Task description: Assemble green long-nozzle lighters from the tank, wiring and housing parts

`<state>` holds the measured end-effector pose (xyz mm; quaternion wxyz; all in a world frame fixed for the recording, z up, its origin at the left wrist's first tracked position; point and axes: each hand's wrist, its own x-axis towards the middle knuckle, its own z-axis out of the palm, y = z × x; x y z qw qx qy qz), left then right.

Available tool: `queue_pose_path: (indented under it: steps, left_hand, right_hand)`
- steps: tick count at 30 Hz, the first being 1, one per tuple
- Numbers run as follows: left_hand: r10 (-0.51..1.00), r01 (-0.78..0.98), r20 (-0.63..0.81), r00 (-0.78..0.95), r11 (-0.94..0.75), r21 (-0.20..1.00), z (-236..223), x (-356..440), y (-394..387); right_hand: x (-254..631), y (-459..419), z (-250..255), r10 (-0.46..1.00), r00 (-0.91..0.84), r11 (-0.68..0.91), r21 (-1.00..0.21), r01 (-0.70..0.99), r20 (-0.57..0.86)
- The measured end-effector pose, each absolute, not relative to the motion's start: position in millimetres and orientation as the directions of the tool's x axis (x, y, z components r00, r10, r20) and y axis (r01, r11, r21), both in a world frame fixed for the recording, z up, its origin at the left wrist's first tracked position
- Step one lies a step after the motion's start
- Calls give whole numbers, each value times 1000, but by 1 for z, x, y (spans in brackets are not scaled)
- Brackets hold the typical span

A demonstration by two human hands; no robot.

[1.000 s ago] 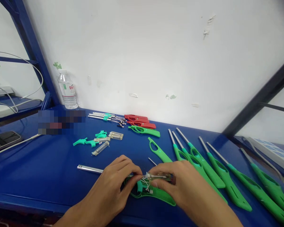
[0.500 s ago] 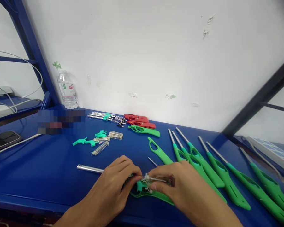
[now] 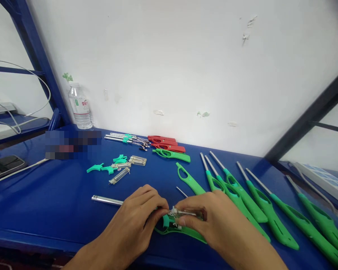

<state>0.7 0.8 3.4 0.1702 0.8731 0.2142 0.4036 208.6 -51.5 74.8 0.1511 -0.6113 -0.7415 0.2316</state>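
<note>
My left hand (image 3: 135, 221) and my right hand (image 3: 211, 221) meet over an open green lighter shell (image 3: 183, 232) lying near the table's front edge. The right hand's fingers pinch a clear fuel tube (image 3: 186, 213) with white wires at its end, pressing it into the shell. The left hand's fingertips are closed on the lighter where its silver metal nozzle (image 3: 105, 200) joins the shell; the nozzle sticks out to the left. A teal trigger piece (image 3: 165, 221) shows between the hands.
Several assembled green lighters (image 3: 242, 202) lie in a row at the right. Red shells (image 3: 166, 144), nozzle assemblies (image 3: 124, 138), teal triggers (image 3: 101, 168) and clear tubes (image 3: 129, 163) lie behind. A water bottle (image 3: 79, 107) stands by the wall; a phone (image 3: 4, 165) lies far left.
Both hands have stayed on the lighter; the right hand has pushed the clear tube slightly lower into the green shell.
</note>
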Motion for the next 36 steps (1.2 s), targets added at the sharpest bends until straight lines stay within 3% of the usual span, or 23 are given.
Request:
queue_pose_path:
  steps: [16,36]
  left_hand:
    - [510,256,619,597,-852,456,3,1,-1]
    - [499,251,629,596,-860,444,3,1,0]
  right_hand:
    - [208,-51,72,975,-221,178,-472,864,-36]
    - [207,-50,72,974,-224,175,-486,856,-44]
